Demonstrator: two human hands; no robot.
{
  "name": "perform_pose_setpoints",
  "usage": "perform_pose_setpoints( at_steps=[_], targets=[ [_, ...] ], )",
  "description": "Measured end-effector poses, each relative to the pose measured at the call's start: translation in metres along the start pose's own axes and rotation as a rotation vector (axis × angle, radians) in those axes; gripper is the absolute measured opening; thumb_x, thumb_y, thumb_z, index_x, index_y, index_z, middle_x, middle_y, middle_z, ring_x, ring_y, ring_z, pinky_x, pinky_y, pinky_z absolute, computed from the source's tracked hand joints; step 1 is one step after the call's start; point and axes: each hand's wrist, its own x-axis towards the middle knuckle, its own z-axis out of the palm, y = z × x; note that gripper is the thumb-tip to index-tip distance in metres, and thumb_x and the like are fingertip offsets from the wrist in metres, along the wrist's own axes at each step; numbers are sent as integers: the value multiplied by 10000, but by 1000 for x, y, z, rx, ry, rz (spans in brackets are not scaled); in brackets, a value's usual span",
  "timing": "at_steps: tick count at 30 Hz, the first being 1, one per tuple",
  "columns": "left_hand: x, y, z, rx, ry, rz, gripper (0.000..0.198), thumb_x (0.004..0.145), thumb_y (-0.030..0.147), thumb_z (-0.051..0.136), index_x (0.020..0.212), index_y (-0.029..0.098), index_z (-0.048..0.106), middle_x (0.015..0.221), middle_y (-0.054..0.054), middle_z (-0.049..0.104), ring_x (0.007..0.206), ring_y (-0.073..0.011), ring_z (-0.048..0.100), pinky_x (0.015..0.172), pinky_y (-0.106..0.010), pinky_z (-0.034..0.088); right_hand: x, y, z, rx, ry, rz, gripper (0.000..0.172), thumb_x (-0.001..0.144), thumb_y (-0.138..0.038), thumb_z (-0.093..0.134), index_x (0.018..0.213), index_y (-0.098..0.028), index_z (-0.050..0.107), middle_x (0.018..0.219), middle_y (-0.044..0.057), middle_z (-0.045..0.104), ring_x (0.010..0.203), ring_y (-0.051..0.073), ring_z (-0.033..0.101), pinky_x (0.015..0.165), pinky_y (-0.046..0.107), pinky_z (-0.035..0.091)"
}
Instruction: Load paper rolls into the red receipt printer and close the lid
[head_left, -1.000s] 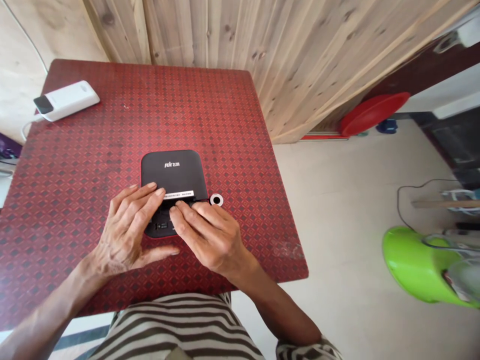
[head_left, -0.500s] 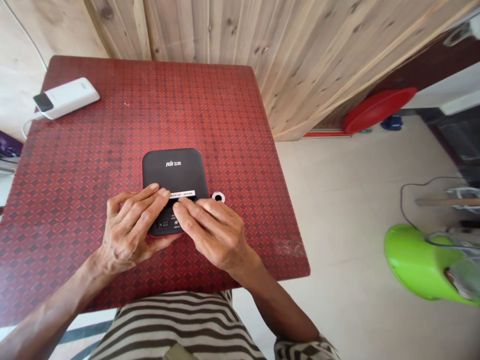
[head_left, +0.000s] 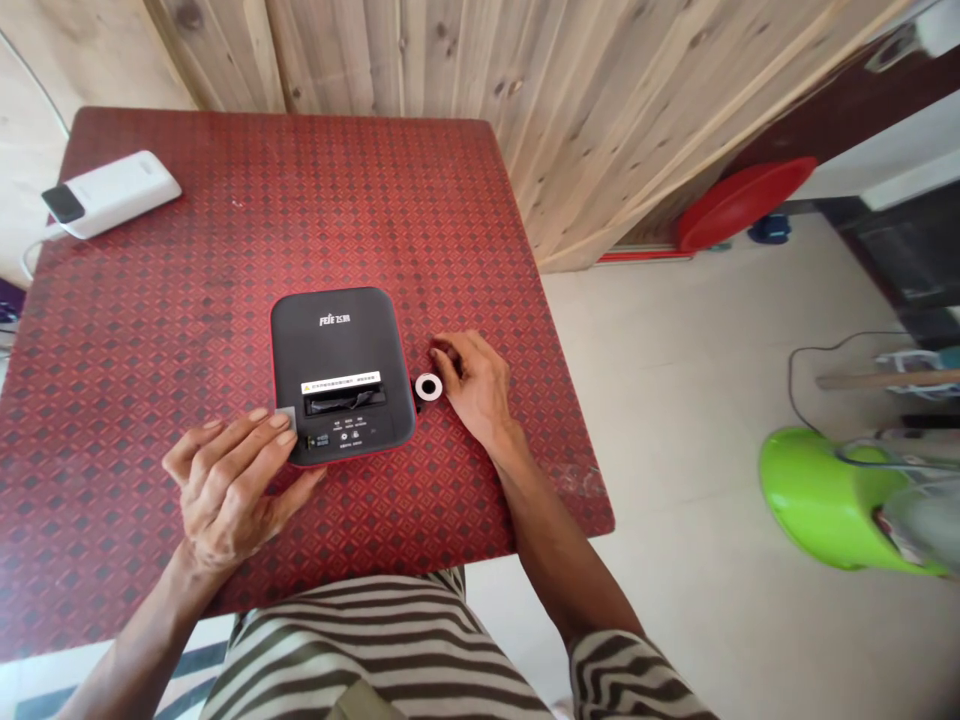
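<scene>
A black printer (head_left: 341, 350) with a red edge and white lettering lies flat on the table. Its top has a white warning strip (head_left: 340, 384) above a dark slot (head_left: 345, 400). My left hand (head_left: 236, 475) rests at its near left corner, fingers stretched out and thumb apart by the front edge. A small grey square piece (head_left: 286, 416) shows at those fingertips; whether they grip it is unclear. Right of the printer stands a small white paper roll (head_left: 428, 387) with a dark core. My right hand (head_left: 476, 385) is beside the roll, fingers loosely curled, nothing visible in them.
A white power bank (head_left: 112, 195) with a cable lies at the far left of the red patterned table (head_left: 360, 210). Behind is a wooden plank wall (head_left: 450, 60). On the floor to the right are a green stool (head_left: 810, 490) and a red round object (head_left: 742, 205).
My right hand has left the printer's slot and moved right to the paper roll. My left hand has slid left to the printer's corner, uncovering the slot and the grey piece.
</scene>
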Motion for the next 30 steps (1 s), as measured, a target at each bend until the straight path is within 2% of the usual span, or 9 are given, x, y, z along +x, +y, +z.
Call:
perform_pose_setpoints(
  at_steps=[5, 8, 11, 14, 17, 22, 27, 30],
  targets=[
    [2, -7, -1, 77, -28, 61, 644, 753, 331, 919, 1309, 273, 600, 1088, -27, 791, 1006, -255, 746, 941, -451, 507, -1, -4, -3, -6, 2, -11, 245, 1019, -275, 561, 1127, -158, 747, 962, 86, 716, 849, 217, 661, 806, 349, 529],
    [4, -9, -2, 65, -41, 58, 632, 738, 321, 930, 1280, 244, 614, 1070, -48, 789, 1000, -260, 751, 941, -471, 521, -1, -3, -4, -8, 2, -11, 237, 1018, -266, 567, 1133, -160, 745, 949, 78, 706, 854, 214, 662, 804, 345, 530],
    [7, -5, -3, 24, -57, -40, 637, 758, 331, 908, 1302, 219, 595, 1085, -52, 769, 970, -250, 758, 922, -494, 558, -2, -3, -3, -9, 4, -13, 235, 1020, -267, 567, 1140, -165, 742, 954, 75, 707, 848, 211, 659, 802, 347, 531],
    [8, 2, -5, -4, -123, -187, 501, 859, 339, 814, 1292, 271, 571, 1088, -13, 751, 940, -228, 764, 920, -540, 584, -2, -3, -2, -11, 7, -15, 237, 1022, -269, 564, 1142, -170, 742, 961, 76, 708, 841, 209, 655, 793, 346, 531],
    [7, 5, -6, -6, -149, -246, 442, 904, 369, 766, 1284, 290, 554, 1046, 12, 748, 866, -206, 764, 911, -581, 590, -2, -3, -3, -25, 5, -15, 232, 1024, -275, 556, 1138, -195, 742, 963, 70, 707, 850, 210, 652, 802, 349, 531],
    [2, 1, -2, -10, -142, -255, 546, 894, 413, 777, 1358, 329, 501, 1024, 41, 762, 827, -196, 753, 887, -551, 587, -3, -3, -3, -29, 7, -29, 235, 1026, -277, 547, 1133, -196, 740, 975, 74, 710, 859, 213, 651, 812, 357, 534],
    [0, -4, 6, -65, -64, -142, 824, 773, 327, 899, 1471, 279, 464, 1027, -48, 765, 830, -222, 724, 908, -523, 549, -2, -1, 0, -50, 2, -44, 242, 1027, -266, 541, 1124, -170, 741, 965, 90, 709, 898, 228, 669, 844, 375, 547],
    [0, -5, 9, -67, -14, -92, 841, 744, 342, 919, 1459, 251, 485, 1030, -57, 759, 856, -227, 715, 913, -484, 525, 1, -5, -8, -2, -5, -49, 218, 1016, -240, 558, 1115, -178, 742, 965, 83, 728, 879, 220, 689, 813, 371, 564]
  ],
)
